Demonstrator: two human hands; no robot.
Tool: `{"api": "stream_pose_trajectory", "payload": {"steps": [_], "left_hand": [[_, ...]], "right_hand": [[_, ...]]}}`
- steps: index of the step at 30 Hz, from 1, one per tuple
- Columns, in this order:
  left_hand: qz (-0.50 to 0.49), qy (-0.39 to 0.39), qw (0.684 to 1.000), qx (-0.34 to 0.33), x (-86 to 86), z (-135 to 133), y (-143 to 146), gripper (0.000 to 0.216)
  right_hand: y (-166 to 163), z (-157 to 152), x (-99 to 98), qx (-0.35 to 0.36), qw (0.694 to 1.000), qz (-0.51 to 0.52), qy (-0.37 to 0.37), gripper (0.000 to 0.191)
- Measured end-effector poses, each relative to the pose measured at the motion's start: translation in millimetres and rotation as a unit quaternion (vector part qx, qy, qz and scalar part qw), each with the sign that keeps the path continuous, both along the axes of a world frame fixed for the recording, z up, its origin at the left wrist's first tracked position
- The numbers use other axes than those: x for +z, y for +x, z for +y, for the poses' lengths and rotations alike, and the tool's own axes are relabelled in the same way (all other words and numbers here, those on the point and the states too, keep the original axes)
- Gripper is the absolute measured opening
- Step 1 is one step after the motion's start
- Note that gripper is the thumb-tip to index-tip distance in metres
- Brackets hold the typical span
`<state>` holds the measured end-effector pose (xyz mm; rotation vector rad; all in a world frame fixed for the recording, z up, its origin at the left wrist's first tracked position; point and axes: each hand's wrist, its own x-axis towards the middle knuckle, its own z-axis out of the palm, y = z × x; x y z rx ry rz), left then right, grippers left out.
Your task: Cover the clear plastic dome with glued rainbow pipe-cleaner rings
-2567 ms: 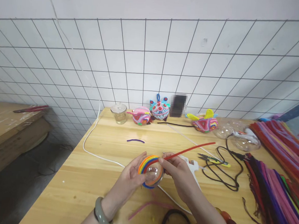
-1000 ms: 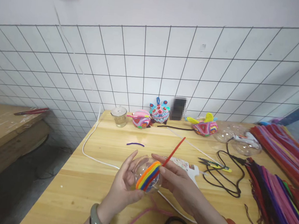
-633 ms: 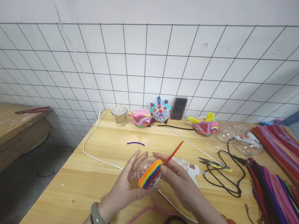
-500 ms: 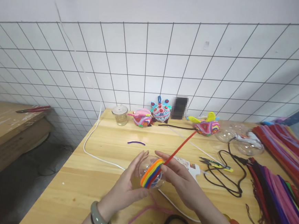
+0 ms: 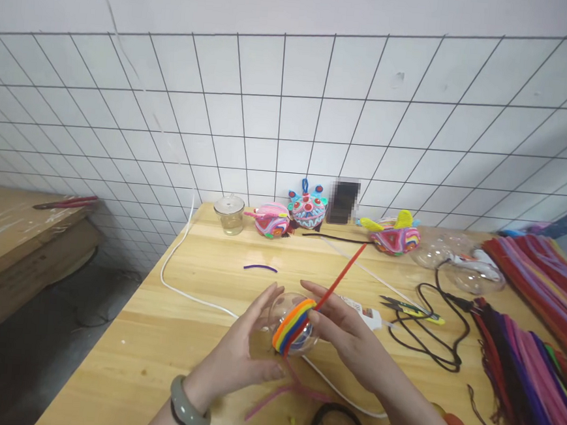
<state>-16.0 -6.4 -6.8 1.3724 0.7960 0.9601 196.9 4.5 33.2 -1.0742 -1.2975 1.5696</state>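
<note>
A clear plastic ball (image 5: 283, 304) is between my hands above the table, with orange, yellow, blue and red pipe cleaners (image 5: 293, 328) wrapped side by side around it. The loose end of the red pipe cleaner (image 5: 342, 273) sticks up to the right. My left hand (image 5: 243, 347) cups the ball's left side, its fingers behind and its thumb below. At the ball's right edge, the thumb and fingers of my right hand (image 5: 338, 318) press on the red pipe cleaner where it leaves the band. My right fingertips are partly hidden behind the ball.
A glass cup (image 5: 229, 216), decorated balls (image 5: 307, 209) and a blurred dark rectangle (image 5: 343, 203) stand along the wall. On the right lie scissors (image 5: 413, 309), a black cord (image 5: 448, 366), clear balls (image 5: 475, 277) and pipe cleaner bundles (image 5: 513, 342). A white cable (image 5: 198, 302) crosses the table.
The ball has turned slightly, and the red pipe cleaner's free end leans a little further left. My left thumb sits a bit farther from the ball. The view has shifted slightly.
</note>
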Motion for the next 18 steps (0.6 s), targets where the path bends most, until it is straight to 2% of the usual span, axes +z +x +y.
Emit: {"api": "stream_pose_trajectory", "payload": {"steps": [5, 10, 18], "left_hand": [[-0.082, -0.022, 0.996, -0.011, -2.5, 1, 1, 0.088], [-0.067, -0.034, 0.997, -0.026, 1.3, 1, 3, 0.074], [-0.030, -0.014, 0.999, -0.022, 3.5, 0, 3, 0.070]], "right_hand": [[-6, -8, -6.1, 0.010, 0.993, -0.094, 0.070, 0.055], [-8, -13, -14.8, 0.016, 0.962, -0.210, 0.175, 0.056], [-9, -13, -20.1, 0.036, 0.933, -0.259, 0.246, 0.051]]}}
